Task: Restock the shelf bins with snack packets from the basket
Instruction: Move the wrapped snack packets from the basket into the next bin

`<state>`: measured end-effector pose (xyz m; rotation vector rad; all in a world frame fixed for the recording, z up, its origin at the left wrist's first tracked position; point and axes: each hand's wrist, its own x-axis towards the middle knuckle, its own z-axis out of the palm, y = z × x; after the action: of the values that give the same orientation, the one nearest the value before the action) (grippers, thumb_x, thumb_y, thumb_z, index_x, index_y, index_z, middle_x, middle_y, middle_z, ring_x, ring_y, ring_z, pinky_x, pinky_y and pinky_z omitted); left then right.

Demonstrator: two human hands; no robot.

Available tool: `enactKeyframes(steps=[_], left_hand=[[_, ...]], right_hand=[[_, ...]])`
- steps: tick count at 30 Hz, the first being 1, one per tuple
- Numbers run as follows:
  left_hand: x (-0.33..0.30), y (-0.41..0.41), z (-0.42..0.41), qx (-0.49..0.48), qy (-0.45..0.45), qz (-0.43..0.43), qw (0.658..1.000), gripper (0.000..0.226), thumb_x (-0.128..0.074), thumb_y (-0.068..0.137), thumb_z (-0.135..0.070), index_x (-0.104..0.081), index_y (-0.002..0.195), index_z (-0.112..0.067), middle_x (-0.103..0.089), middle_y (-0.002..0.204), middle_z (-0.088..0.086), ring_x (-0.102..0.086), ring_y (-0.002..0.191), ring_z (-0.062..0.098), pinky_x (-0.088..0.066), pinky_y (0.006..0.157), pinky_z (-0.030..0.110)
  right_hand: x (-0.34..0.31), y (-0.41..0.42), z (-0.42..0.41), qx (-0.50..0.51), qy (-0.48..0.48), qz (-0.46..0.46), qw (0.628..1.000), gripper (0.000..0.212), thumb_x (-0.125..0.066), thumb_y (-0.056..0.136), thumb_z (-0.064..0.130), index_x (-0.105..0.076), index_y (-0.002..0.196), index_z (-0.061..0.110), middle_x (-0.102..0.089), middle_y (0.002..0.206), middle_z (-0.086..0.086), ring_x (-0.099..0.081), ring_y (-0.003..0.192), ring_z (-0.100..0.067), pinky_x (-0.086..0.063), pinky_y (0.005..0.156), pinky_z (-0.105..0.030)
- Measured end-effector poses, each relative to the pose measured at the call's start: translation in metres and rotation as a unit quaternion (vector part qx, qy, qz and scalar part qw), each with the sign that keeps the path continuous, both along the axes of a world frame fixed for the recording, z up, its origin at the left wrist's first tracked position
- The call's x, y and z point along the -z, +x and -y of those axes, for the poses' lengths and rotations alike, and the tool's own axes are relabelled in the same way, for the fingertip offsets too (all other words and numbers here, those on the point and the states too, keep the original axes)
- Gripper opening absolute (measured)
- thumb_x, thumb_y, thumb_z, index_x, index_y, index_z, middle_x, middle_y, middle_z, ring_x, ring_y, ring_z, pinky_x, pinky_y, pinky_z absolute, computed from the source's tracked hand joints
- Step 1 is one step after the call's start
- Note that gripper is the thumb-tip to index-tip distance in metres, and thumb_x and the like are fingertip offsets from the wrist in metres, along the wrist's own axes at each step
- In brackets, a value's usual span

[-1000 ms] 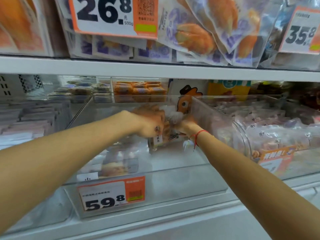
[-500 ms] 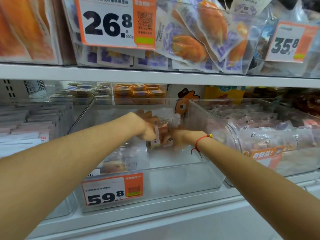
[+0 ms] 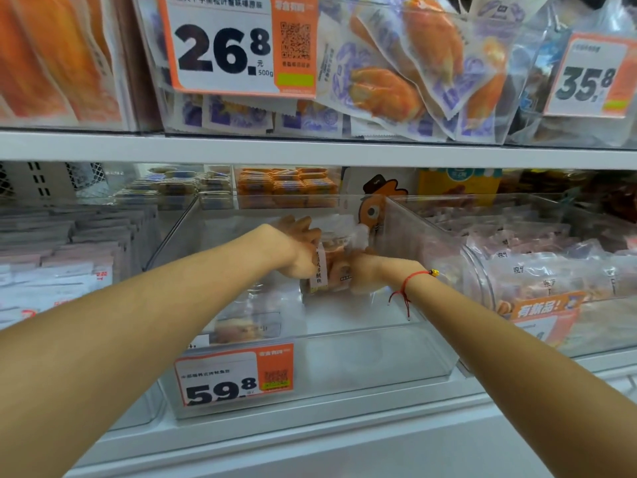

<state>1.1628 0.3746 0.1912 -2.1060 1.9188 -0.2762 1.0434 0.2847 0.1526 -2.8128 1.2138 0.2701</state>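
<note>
From over the shoulder, both arms are reaching deep into the clear middle bin (image 3: pixel 344 367), the one wearing the 59.8 price tag (image 3: pixel 238 377). The left hand (image 3: pixel 296 251) and right hand (image 3: pixel 365 272) are curling around a bunch of snack packets (image 3: pixel 332 267), squeezing it from either side, probably so the packets are standing together at the back. The bunch is sitting between the palms, just above the bin floor. No basket is showing.
</note>
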Motion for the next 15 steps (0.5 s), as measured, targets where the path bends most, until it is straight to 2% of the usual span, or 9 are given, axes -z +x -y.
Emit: enactKeyframes(steps=[3,8,12,15], left_hand=[[-0.004,0.002,0.001,-0.017,0.008,-0.001,1.0,0.046,-0.032,0.099,-0.038,-0.031,0.142,-0.022,-0.035,0.137,0.007,-0.033,0.125,0.024,-0.029,0.094,0.03],[0.0,0.004,0.004,-0.024,0.023,0.016,0.999,0.049,-0.033,0.098,-0.039,-0.029,0.144,-0.022,-0.034,0.139,0.009,-0.032,0.13,0.025,-0.027,0.104,0.032],[0.002,0.008,0.007,-0.029,0.033,-0.01,0.999,0.051,-0.033,0.097,-0.042,-0.03,0.144,-0.023,-0.036,0.139,0.009,-0.033,0.129,0.027,-0.03,0.105,0.035],[0.0,0.012,0.006,-0.024,0.059,-0.038,0.997,0.052,-0.027,0.097,-0.043,-0.03,0.146,-0.028,-0.03,0.15,0.007,-0.028,0.137,0.03,-0.028,0.111,0.04]], right_hand=[[-0.001,0.002,0.0,0.0,0.038,0.015,0.999,0.042,-0.043,0.096,0.008,-0.043,0.138,0.011,-0.037,0.146,-0.012,-0.036,0.131,-0.029,-0.03,0.107,-0.032],[-0.003,0.004,-0.003,-0.009,0.066,-0.014,0.998,0.056,-0.045,0.088,0.002,-0.039,0.14,0.021,-0.04,0.143,-0.008,-0.044,0.123,-0.028,-0.041,0.099,-0.033],[-0.01,-0.001,-0.006,-0.018,0.077,-0.061,0.995,0.062,-0.046,0.086,0.003,-0.038,0.142,0.029,-0.035,0.148,-0.005,-0.041,0.128,-0.028,-0.039,0.106,-0.038],[-0.014,-0.006,-0.012,-0.011,0.083,-0.045,0.995,0.062,-0.043,0.088,0.003,-0.037,0.144,0.029,-0.036,0.149,-0.002,-0.04,0.131,-0.026,-0.037,0.108,-0.036]])
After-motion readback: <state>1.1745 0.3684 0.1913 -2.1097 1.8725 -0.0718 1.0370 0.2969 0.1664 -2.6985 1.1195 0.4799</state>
